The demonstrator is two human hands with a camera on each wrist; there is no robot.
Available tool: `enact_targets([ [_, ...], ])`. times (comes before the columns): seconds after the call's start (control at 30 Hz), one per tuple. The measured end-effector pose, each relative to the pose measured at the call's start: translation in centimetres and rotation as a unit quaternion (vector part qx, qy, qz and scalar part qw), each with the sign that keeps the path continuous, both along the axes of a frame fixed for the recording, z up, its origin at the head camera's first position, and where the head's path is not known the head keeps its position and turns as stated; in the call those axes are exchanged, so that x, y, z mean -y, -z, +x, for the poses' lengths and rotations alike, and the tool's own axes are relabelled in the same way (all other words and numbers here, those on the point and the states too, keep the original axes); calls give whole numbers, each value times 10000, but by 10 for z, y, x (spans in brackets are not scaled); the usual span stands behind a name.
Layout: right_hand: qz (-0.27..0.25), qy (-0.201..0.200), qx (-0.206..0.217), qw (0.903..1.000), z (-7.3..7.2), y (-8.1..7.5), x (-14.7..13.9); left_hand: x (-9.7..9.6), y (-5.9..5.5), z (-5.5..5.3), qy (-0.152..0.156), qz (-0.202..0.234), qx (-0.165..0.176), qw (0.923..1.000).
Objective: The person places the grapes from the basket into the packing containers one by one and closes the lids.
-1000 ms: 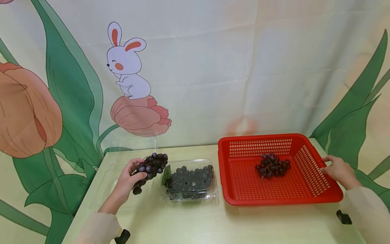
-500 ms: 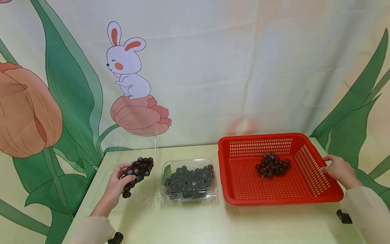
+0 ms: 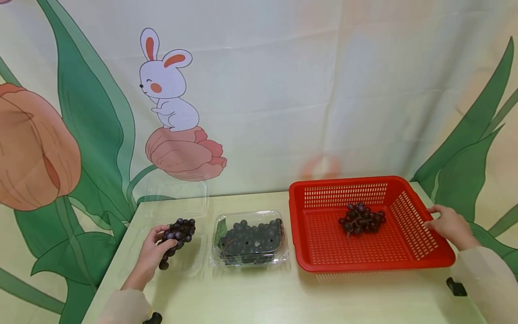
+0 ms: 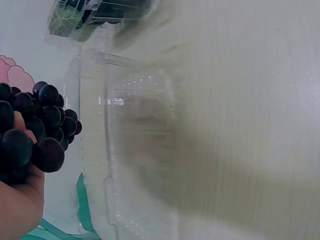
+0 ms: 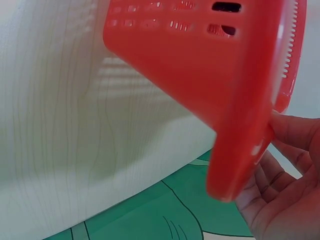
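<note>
- The backdrop point(image 3: 283, 90), a printed cloth with a rabbit, tulips and green leaves, hung behind the whole work area.
- The desk point(image 3: 283, 297), pale yellow-green with a faint wood grain, carried every item inspected.
- The red basket point(image 3: 404, 263), perforated on floor and walls, stood on the right half of the desk. One small grape cluster point(image 3: 362, 219) lay on its floor, towards the back.
- The clear box point(image 3: 283, 258), a transparent plastic punnet, stood just left of the basket and apart from it. It was filled with dark grapes, and a green label showed at its left end.
- The open lid point(image 3: 178, 198) of clear plastic lay flat on the desk to the left of the box, reaching back towards the cloth. In the left wrist view its moulded ridges point(image 4: 130, 150) were plain to see.
- The left hand point(image 3: 151, 254) was curled round a bunch of grapes point(image 3: 178, 231), thumb and fingers closed on it, and held it over the open lid, left of the clear box. The left wrist view showed the dark berries point(image 4: 40, 130) resting against the palm.
- The right hand point(image 3: 447, 225) lay against the right rim of the red basket. In the right wrist view its fingers point(image 5: 285, 165) were only lightly bent, touching the outer wall below the rim without closing round it.
</note>
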State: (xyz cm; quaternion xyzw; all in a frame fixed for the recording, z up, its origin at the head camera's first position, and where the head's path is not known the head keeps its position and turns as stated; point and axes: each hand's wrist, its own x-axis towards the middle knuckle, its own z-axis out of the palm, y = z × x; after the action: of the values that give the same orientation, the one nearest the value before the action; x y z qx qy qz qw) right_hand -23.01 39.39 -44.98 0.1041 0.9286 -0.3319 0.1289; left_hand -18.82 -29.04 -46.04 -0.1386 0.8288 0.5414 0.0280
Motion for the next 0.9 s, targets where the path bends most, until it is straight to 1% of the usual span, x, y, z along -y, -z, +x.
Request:
enact_targets([
  [0.1,47,-21,-20,10000,0,0,0,-1,7,-1,-60,-14,-5,10000],
  [0.3,106,-69,-20,9999,-1,1,-1,-5,14,-3,-120,6,72,9999],
  [0.4,158,-112,-40,9998,-2,1,-1,-4,21,-6,-145,24,59,9999],
  [0.47,182,-125,-39,9997,-2,0,-1,-1,30,-9,-206,33,32,9998],
  [0.5,189,-129,-37,9997,-2,0,-1,1,33,-11,-178,62,15,9998],
  [0.63,191,-127,-25,9997,-2,0,-1,9,49,-19,-215,112,128,9996],
  [0.67,202,-133,-35,9997,-2,-1,-1,10,51,-20,-187,114,166,9996],
  [0.77,241,-156,-81,9996,-2,-1,-1,7,49,-18,-197,33,150,9997],
  [0.9,299,-160,-95,9994,-2,-2,-1,-3,39,-13,-231,-41,75,9997],
])
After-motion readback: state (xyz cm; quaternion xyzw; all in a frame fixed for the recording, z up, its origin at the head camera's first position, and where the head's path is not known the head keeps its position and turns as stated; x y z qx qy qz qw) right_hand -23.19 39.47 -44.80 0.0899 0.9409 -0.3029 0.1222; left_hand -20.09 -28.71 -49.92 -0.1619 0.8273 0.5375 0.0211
